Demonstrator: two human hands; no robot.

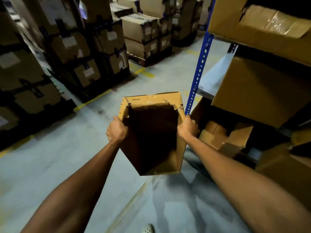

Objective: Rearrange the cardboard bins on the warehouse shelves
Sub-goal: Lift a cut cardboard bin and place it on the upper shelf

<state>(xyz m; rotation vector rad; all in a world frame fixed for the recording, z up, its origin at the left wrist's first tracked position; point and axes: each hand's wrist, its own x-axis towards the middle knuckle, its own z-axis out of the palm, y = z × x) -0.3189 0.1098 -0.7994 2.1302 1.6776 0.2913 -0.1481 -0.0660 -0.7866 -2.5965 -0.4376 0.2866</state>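
Carry step: you hold cardboard bin mid-air, L hand & R hand each curled on a side rim. Next, prob: swing rt, seat it on shelf

A: What does the person hold?
B: An open cardboard bin with a torn rim; the left hand grips one side, the right hand the other.
A: Where?
B: Over the floor, beside the blue shelf post.
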